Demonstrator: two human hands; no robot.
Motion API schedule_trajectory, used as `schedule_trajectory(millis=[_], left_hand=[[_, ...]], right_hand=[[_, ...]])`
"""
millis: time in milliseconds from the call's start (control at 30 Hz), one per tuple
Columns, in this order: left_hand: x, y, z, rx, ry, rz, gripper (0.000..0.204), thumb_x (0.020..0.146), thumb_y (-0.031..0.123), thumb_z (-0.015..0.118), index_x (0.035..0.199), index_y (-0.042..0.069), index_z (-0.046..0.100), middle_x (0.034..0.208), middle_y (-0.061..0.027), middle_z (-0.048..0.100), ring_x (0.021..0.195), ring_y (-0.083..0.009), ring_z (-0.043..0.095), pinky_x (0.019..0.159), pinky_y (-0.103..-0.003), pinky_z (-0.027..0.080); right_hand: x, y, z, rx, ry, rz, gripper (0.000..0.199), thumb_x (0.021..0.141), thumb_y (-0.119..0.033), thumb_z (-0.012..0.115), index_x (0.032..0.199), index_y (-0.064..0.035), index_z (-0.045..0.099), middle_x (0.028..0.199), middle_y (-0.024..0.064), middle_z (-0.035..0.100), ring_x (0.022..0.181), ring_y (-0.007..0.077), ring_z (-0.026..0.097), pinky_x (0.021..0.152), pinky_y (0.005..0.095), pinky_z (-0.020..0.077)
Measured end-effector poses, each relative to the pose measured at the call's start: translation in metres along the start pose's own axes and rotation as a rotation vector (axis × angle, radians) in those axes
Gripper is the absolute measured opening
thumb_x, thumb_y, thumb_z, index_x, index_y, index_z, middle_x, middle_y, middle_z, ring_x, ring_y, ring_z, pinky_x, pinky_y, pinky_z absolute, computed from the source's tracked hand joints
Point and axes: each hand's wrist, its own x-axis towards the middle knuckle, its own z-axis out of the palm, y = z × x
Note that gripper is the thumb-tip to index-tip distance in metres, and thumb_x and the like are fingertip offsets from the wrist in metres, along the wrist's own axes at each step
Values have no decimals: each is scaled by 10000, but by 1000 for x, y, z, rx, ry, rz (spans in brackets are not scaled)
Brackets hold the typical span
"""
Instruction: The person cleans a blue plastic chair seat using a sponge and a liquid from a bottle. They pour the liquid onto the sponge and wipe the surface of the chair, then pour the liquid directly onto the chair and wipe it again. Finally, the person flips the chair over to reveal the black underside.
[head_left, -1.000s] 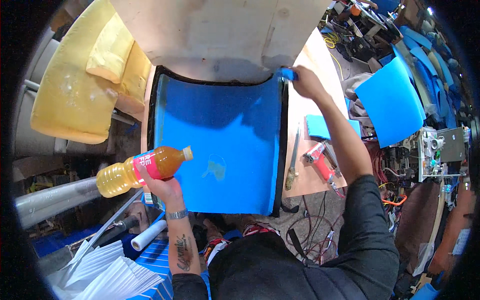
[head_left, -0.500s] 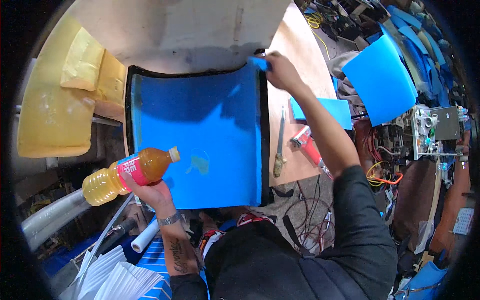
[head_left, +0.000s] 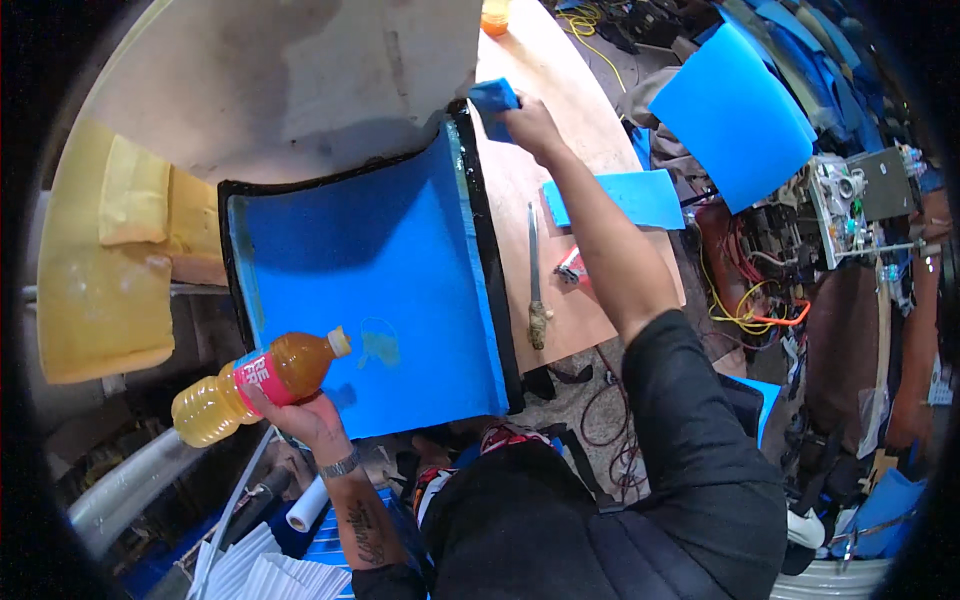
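Seen from above, a person in a black jacket [head_left: 640, 500] works with both bare arms reaching forward. Nearest, at the lower left, the left hand [head_left: 300, 410] is wrapped around the middle of a clear plastic bottle of amber liquid with a pink label [head_left: 262, 386]; the bottle is tipped on its side, its capless mouth pointing right over the near part of a large curved blue foam panel with a black edge [head_left: 370, 270]. A small wet patch of amber liquid [head_left: 378, 345] sits on the blue surface just beside the bottle's mouth. A metal watch band [head_left: 340, 465] circles the left wrist, and white corrugated sheets [head_left: 250, 575] lie below it. To the right of the panel, a pale wooden tabletop [head_left: 510, 200] carries a long thin tool with a clump of fibre at its near end [head_left: 536, 290] and a flat blue foam rectangle [head_left: 615, 197]. Farther off, the right arm stretches to the panel's far right corner, where the right hand [head_left: 530, 125] is closed on a small folded blue cloth [head_left: 494, 97] pressed against the black edge. Yellow foam cushions [head_left: 100, 260] lie to the left, a larger blue foam sheet [head_left: 730, 100] leans at the upper right, and beyond the panel spreads a grey, stained surface [head_left: 300, 70].
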Motion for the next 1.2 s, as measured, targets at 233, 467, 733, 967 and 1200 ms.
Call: schedule_trajectory(millis=[233,467,733,967,1200], left_hand=[[-1,-4,-7,26,-46,-24,632,821,510,588,1237,71,402,1152,-104,524,1057,-244,540,917,-406,451],[-4,-3,-11,17,-77,-27,615,830,489,588,1243,73,400,1161,-108,521,1067,-247,538,921,-415,451],[-20,-3,7,56,-113,-15,657,821,497,594,1269,71,372,1180,-118,503,1096,-262,518,937,-435,441],[-39,18,32,15,-336,5,616,809,478,623,1225,77,411,1104,-81,527,1016,-218,551,904,-387,458],[-52,55,66,-45,-560,107,436,836,321,650,1139,59,475,1016,-46,553,901,-146,573,815,-349,500]], right_hand=[[-28,23,14,-175,-167,-35,260,756,-170,573,966,-29,631,891,157,640,781,239,618,706,359,489],[-182,-16,9,-823,-1006,-287,438,660,-45,562,1085,-131,627,1061,122,578,1003,336,541,810,407,493],[-217,26,30,-944,-499,-453,302,725,-108,570,1024,-116,610,975,146,540,881,350,565,761,436,498],[-291,-4,15,718,-367,422,363,770,-51,608,1129,-38,556,1051,70,605,921,192,592,827,338,472],[-323,-28,73,1274,-300,426,339,818,-62,588,1146,-19,509,1060,85,593,935,200,600,828,377,510]])
